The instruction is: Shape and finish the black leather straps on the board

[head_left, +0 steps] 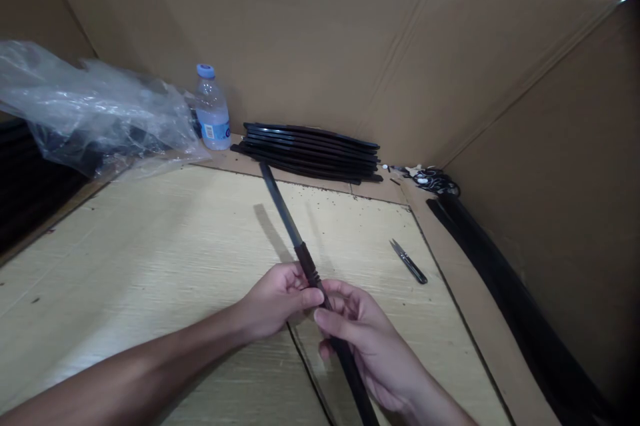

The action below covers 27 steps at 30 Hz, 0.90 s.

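A long black strip (283, 203) runs away from me at a slant above the board, with a darker ribbed sleeve-like section (309, 264) near its middle. My left hand (286, 299) pinches it just below the ribs, thumb on top. Close beside, my right hand (357, 339) grips the same strip between thumb and fingers, lower down. From under my left hand a thin black cord (305, 356) hangs toward the bottom edge. Whether the cord is wound round the strip I cannot tell. To the right lies a small pair of thread snips (409, 263), apart from both hands.
A pile of black strips (310, 151) lies along the back cardboard wall (320, 33), beside a water bottle (213, 109). Crumpled clear plastic (115, 113) covers dark material at left. Tangled scraps (433, 181) and long black strips (510, 299) line the right side of the pale board (165, 246).
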Tool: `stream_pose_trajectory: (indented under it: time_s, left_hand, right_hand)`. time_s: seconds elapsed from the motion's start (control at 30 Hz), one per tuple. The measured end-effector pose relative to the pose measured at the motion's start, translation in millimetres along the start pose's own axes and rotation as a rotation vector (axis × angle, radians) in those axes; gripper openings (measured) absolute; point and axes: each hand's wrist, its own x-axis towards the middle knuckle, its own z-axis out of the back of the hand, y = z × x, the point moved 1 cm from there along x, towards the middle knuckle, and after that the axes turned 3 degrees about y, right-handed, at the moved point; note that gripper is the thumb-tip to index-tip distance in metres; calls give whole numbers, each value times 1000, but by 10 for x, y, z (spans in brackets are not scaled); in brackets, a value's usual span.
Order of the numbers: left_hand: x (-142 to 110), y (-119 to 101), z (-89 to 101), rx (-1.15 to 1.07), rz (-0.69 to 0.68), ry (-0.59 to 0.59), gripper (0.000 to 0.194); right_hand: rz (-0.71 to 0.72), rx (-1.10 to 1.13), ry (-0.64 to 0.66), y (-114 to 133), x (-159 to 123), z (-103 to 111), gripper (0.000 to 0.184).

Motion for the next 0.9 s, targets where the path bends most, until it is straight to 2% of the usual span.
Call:
stream_pose_trajectory:
  time_s: [0.13, 0.33, 0.5, 0.6, 0.8, 0.9]
  left_hand:
    - [-10, -34, -31, 36, 23, -29, 25]
    - [1, -1, 12, 57, 22, -100, 27]
    - [4, 17, 29, 44, 17, -198, 32]
    - [12, 34, 29, 31, 5, -204, 34]
    - [14, 53, 13, -48, 33, -70, 35]
    - [-8, 54, -9, -60, 43, -73, 32]
  right_hand:
    - [20, 2, 6, -14, 35, 26, 41]
    - [95, -86, -63, 30, 26, 37, 27]
    - [101, -14, -5, 69, -46, 12, 12]
    - [117, -21, -2, 85, -61, 23, 9]
    - [198, -229, -96, 63, -32, 70, 24]
    - [199, -251, -57, 19, -14, 48, 36]
